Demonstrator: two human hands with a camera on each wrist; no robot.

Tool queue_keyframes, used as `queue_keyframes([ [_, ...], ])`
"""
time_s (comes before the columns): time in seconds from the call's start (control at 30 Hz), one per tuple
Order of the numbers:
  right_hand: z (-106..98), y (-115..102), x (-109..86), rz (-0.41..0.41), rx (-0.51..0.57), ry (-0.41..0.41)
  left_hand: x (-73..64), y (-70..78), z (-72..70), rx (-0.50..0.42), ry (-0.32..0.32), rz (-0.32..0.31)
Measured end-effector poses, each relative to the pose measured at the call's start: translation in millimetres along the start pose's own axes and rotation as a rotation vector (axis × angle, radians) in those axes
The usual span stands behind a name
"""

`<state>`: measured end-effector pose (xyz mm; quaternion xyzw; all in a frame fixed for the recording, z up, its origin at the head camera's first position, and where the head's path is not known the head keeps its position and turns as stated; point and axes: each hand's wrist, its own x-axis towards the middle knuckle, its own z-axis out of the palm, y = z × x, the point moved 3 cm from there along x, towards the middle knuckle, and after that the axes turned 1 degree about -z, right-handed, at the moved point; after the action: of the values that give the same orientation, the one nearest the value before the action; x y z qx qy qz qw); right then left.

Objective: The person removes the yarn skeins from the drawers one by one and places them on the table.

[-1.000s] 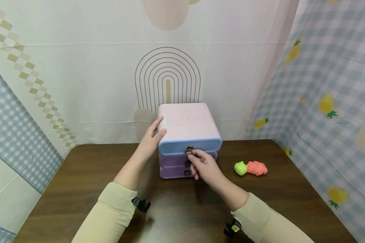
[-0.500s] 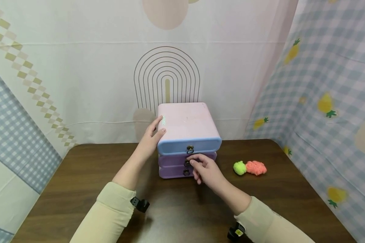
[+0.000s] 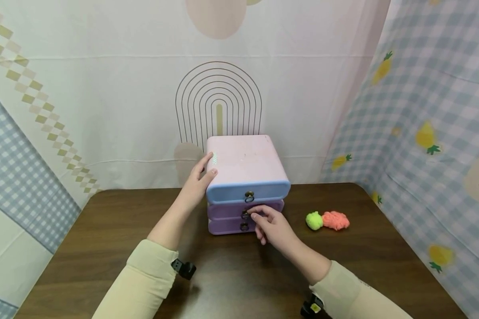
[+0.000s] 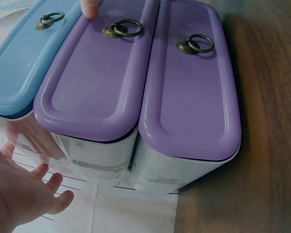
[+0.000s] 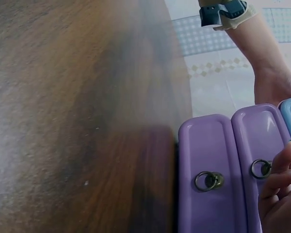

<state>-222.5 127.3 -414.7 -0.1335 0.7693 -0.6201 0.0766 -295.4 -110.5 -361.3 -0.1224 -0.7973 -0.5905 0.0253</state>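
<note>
A stacked drawer box with a pink top stands on the table. Its top drawer is blue; the middle drawer and the bottom drawer are purple. Each front carries a bronze ring pull. My left hand rests on the box's left side, thumb on the top edge; in the left wrist view its fingers are spread loosely along that side. My right hand is at the middle drawer, fingers loosely bent. One fingertip is beside the middle ring pull, which no finger encloses.
A small toy or yarn bundle, lime green at one end and coral at the other, lies on the brown wooden table right of the box. Patterned cloth hangs behind the table and along both sides.
My right hand has let go of the top drawer's ring pull and moved down to the middle drawer. My left hand has stayed on the box.
</note>
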Motion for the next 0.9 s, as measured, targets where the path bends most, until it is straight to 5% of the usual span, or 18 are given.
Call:
queue_keyframes([
  [0.37,-0.9,17.2,-6.1,0.040,-0.030,-0.011,-3.2,0.9,-1.0,-0.021,-0.003,0.010],
  [0.9,-1.6,28.1,-5.0,-0.005,0.003,-0.005,0.2,-0.7,1.4,-0.011,0.003,0.011],
])
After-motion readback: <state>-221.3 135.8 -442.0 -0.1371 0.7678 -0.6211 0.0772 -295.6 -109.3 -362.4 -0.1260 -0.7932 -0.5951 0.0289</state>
